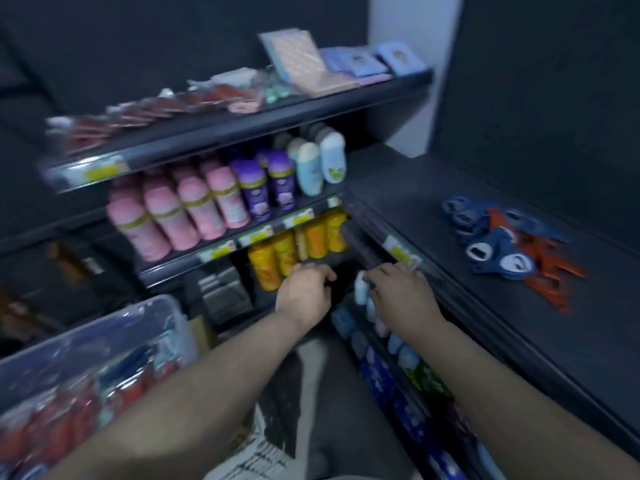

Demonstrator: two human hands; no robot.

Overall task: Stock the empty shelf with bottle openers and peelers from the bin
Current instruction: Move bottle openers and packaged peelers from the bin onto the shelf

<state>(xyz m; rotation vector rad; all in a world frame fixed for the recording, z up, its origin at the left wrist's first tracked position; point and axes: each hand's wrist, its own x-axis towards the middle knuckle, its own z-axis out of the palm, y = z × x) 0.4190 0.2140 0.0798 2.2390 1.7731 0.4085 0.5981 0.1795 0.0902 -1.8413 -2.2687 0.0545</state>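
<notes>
Blue and orange bottle openers (502, 244) are heaped on the dark shelf (571, 341) right of the right hand (401, 292); the bin (86, 329) is set left of the left hand (304, 289). Whether the hands grasp anything cannot be told.

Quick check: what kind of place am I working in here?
Probably a shop aisle: dark shelves with yellow price tags, rows of identical pink bottles, and a clear bin of packaged stock.
</notes>
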